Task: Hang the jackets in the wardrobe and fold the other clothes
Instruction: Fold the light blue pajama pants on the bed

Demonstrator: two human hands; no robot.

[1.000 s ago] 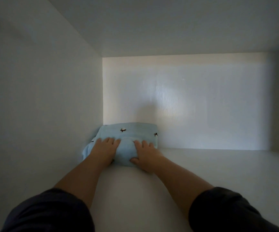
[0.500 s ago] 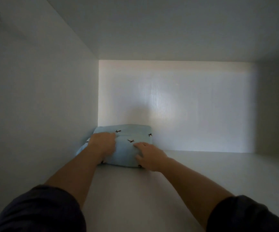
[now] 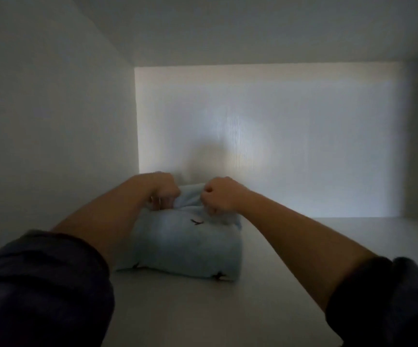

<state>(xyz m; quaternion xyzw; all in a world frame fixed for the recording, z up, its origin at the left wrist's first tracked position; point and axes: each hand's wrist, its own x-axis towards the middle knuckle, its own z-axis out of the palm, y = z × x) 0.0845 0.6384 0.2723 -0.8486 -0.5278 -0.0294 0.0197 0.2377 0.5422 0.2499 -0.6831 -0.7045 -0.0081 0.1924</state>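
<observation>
1. Looking straight into a white wardrobe compartment, dim up front and brighter at the back panel [image 3: 278,146].
2. Down on the shelf [image 3: 228,309], toward its left: a folded light-blue garment [image 3: 185,244], near the left side wall [image 3: 52,121] and a little forward of the back panel.
3. Scattered with small dark motifs [image 3: 196,222]: one on the top face, two more along the near edge.
4. Clutching the raised upper fold at the garment's far end with the left hand [image 3: 164,191], fingers curled tight, cloth bunched under the knuckles.
5. Same story from the right hand [image 3: 221,196]: balled into a fist on that same fold, just beside the left one, with a ridge of blue cloth between the two.
6. Bunched up into a soft hump between the two fists, with the lower layers flat on the shelf.
7. Reaching in from both lower corners on bare forearms, with the dark left sleeve [image 3: 40,284] and dark right sleeve [image 3: 390,296] pushed up the arms.
8. Covering the garment's near left corner with the left forearm.
9. Overhead, a plain white top panel [image 3: 228,28]; off to the right, only shadow.
10. Impossible to tell how deep the fingertips dig into the fold, hidden as they are behind knuckles and blur.
</observation>
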